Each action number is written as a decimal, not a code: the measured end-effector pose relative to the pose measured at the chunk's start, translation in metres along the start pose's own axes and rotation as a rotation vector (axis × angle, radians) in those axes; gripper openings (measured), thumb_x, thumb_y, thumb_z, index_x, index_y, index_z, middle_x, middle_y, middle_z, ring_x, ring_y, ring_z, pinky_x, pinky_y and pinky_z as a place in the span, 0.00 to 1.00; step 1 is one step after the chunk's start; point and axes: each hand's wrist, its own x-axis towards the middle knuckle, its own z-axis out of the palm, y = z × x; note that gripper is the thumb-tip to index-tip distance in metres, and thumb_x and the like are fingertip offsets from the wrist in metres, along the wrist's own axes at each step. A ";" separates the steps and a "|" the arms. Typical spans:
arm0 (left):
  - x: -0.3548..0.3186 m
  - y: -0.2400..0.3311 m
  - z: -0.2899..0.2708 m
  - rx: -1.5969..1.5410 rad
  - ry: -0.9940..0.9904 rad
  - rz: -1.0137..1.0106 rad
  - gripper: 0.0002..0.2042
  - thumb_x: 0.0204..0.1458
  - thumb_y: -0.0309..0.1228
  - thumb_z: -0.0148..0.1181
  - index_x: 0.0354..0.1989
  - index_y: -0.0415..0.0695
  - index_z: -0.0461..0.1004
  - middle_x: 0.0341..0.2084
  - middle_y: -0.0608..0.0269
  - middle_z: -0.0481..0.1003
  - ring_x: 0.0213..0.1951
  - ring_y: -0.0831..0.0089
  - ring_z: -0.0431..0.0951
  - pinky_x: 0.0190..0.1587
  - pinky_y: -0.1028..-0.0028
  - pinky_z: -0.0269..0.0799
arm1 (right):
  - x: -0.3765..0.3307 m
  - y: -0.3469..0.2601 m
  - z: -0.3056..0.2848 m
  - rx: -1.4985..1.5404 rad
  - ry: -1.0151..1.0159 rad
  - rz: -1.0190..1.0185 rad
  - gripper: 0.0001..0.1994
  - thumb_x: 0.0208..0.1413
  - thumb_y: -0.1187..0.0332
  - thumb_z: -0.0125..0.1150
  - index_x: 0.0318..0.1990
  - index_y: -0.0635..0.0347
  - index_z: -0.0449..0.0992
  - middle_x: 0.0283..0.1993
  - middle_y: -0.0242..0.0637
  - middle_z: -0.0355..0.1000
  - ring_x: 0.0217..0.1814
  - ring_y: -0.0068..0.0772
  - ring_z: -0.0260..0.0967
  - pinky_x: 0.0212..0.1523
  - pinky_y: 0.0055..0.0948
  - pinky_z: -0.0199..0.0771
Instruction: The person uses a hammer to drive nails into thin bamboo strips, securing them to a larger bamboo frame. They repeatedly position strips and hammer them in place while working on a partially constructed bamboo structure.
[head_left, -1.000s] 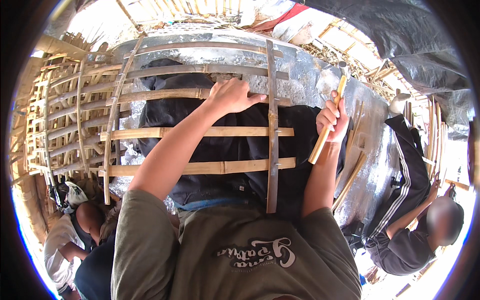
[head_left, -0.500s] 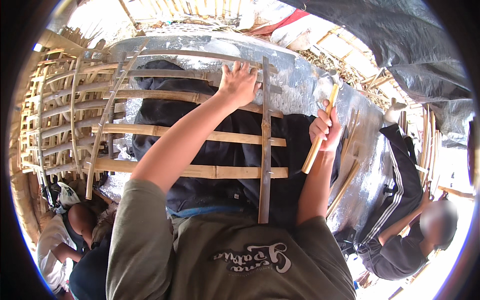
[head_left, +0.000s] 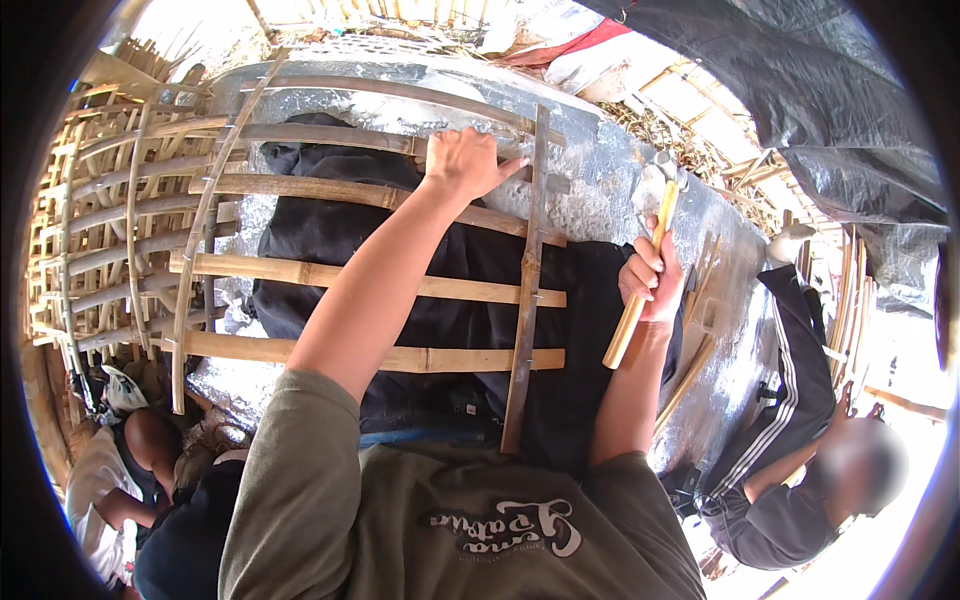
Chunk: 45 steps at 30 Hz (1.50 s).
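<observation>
Since a second ago the left hand (head_left: 468, 163) has slid up the bamboo frame (head_left: 400, 285), fingers spread flat near its upright slat (head_left: 527, 280); right hand (head_left: 652, 278), beside that slat, grips the raised hammer (head_left: 640, 285), likely readying a nailing strike.

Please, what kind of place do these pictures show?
Probably an open-air bamboo workshop. The left hand presses a bamboo slat frame, the right hand holds a hammer, and more bamboo frames are stacked nearby.
</observation>
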 end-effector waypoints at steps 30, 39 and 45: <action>0.004 -0.007 0.016 0.009 0.086 0.074 0.33 0.56 0.66 0.50 0.31 0.45 0.83 0.28 0.57 0.82 0.36 0.60 0.83 0.55 0.54 0.68 | 0.003 0.006 0.006 -0.109 0.029 0.029 0.15 0.74 0.58 0.42 0.57 0.58 0.64 0.22 0.20 0.51 0.14 0.10 0.46 0.11 0.13 0.56; 0.004 -0.008 0.017 0.010 0.078 0.081 0.33 0.56 0.66 0.49 0.32 0.45 0.83 0.27 0.56 0.82 0.36 0.58 0.84 0.55 0.53 0.69 | 0.004 0.004 0.003 -0.171 0.065 0.044 0.15 0.71 0.54 0.49 0.54 0.54 0.66 0.22 0.19 0.49 0.14 0.10 0.43 0.11 0.14 0.50; 0.006 -0.010 0.019 0.017 0.099 0.093 0.34 0.56 0.67 0.48 0.32 0.44 0.82 0.27 0.54 0.82 0.36 0.56 0.84 0.55 0.51 0.69 | 0.004 0.006 0.006 -0.196 0.072 0.045 0.15 0.71 0.54 0.48 0.54 0.54 0.67 0.22 0.19 0.48 0.14 0.10 0.42 0.11 0.14 0.49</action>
